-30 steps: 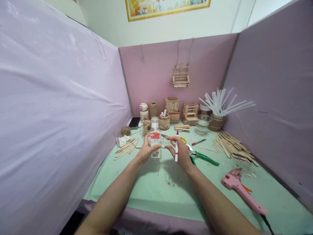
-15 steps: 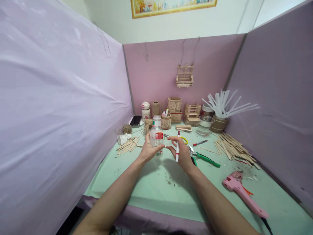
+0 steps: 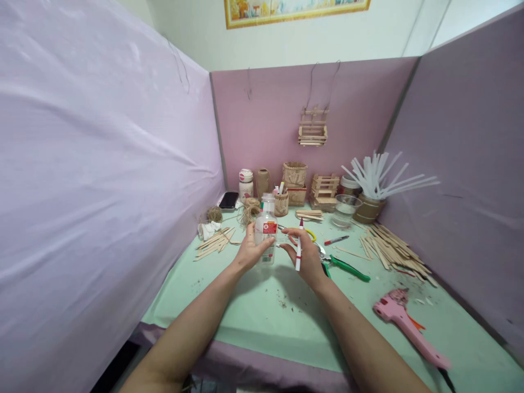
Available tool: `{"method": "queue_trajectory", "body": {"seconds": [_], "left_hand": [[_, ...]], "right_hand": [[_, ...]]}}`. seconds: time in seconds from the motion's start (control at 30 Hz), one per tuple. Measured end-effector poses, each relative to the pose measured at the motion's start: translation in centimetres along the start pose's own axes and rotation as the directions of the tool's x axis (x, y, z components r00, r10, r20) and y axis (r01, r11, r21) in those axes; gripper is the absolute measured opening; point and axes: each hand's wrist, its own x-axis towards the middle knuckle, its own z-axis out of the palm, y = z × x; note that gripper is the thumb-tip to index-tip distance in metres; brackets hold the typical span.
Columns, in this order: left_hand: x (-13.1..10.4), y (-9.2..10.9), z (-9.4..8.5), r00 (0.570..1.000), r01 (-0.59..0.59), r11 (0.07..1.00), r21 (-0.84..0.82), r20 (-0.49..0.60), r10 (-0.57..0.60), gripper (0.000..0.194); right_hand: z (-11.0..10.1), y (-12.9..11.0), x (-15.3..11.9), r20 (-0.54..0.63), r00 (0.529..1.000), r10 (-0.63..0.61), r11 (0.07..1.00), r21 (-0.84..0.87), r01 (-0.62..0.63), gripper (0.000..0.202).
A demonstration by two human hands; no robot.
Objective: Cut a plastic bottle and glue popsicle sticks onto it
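A clear plastic bottle (image 3: 266, 224) with a red and white label is upright in the middle of the head view. My left hand (image 3: 250, 250) is closed around its left side, the thumb lying across the front and the other fingers partly hidden. Beside the bottle's right side, my right hand (image 3: 310, 258) has a white marker (image 3: 298, 254) with a dark red end tucked between its fingers. The right thumb and fingertips point toward the bottle; whether they touch it I cannot tell. Behind that hand, scissors with a yellow handle (image 3: 311, 233) and green-handled pruning shears (image 3: 347, 268) lie on the table.
A pink glue gun (image 3: 409, 327) lies at the right front. Wooden sticks (image 3: 395, 248) are heaped at the right, with more sticks (image 3: 213, 243) at the left. Twine (image 3: 249, 212), a clear bowl (image 3: 347, 210) and a pot of white glue sticks (image 3: 370, 207) stand further back.
My right thumb has drawn slightly away from my left thumb at the bottle. The whole scene sits a little further right as the head has turned; both holds are the same.
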Motion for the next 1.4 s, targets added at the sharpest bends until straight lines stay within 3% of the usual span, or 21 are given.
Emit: {"method": "queue_trajectory", "body": {"seconds": [0.57,0.9,1.4], "left_hand": [[0.04,-0.11,-0.04,0.996,-0.08,0.997,0.007,0.051,0.08,0.054],[-0.32,0.48,0.08,0.994,-0.094,0.995,0.018,0.064,0.092,0.053],[0.01,-0.18,0.02,0.992,-0.106,0.993,0.056,0.074,0.102,0.057]], "right_hand": [[-0.07,-0.44,0.17,-0.01,0.986,-0.169,0.982,-0.082,0.168,0.028],[-0.21,-0.68,0.26,-0.018,0.981,-0.195,0.977,-0.094,0.193,0.03],[-0.18,-0.62,0.23,-0.023,0.974,-0.224,0.97,-0.101,0.221,0.031]]}}
